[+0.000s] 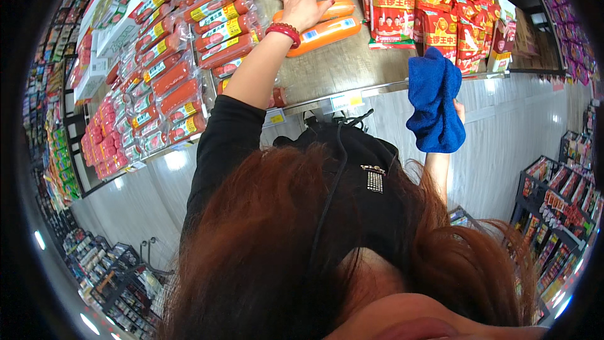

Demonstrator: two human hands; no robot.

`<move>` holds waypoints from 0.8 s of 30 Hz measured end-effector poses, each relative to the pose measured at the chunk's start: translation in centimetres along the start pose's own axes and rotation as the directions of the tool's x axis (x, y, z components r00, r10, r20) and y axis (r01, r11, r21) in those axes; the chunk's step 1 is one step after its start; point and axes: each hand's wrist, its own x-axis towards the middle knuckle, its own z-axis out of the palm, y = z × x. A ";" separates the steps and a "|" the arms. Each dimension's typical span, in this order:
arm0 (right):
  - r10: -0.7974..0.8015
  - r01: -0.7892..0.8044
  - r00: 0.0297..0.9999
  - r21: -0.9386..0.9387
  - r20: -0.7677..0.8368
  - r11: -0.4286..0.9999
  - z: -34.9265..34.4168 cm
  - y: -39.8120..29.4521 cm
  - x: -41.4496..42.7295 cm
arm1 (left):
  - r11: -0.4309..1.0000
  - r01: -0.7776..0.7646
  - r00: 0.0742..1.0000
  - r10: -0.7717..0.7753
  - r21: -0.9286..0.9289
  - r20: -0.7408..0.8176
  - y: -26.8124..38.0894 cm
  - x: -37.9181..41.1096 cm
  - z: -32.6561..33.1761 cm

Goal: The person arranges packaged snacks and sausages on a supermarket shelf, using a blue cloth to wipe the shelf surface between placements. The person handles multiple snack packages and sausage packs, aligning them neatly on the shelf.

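My left hand (pixel 303 9) reaches over the shelf and rests spread on a row of orange-wrapped sausages (pixel 325 35); whether its fingers grip one I cannot tell. A bead bracelet and a red bangle circle that wrist. In my right hand (pixel 459 111) is a blue cloth (pixel 434 101), hanging in front of the shelf edge and largely hiding the fingers. Red printed snack bags (pixel 391 7) stand to the right of the sausages. To the left lie clear-wrapped red sausages (pixel 226 33) in rows.
The wooden shelf (pixel 325 75) has a metal front edge with price tags (pixel 347 101). White cartons (pixel 118 33) stand at the far left. Behind me, black racks of goods (pixel 557 203) rise from the grey floor (pixel 490 127) at the right, with more racks (pixel 113 274) at lower left.
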 end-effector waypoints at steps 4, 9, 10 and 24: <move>0.055 -0.055 0.998 0.106 0.010 0.993 -0.9 -0.1 -1.1 | 0.995 -0.095 0.993 0.096 0.012 -0.075 2.4 -4.1 1.1; 0.053 -0.045 0.998 0.166 -0.046 0.985 -1.3 0.1 -1.2 | 0.979 -0.116 0.989 0.100 -0.165 -0.107 4.8 -7.3 -1.8; 0.074 -0.068 0.997 0.164 -0.031 0.984 -1.6 0.2 -0.9 | 0.980 -0.100 0.987 0.077 -0.173 -0.138 4.7 -7.1 -2.1; 0.075 -0.075 0.997 0.102 0.005 0.992 -7.0 0.6 0.3 | 0.961 -0.137 0.978 0.092 -0.240 -0.188 -0.2 6.2 -2.0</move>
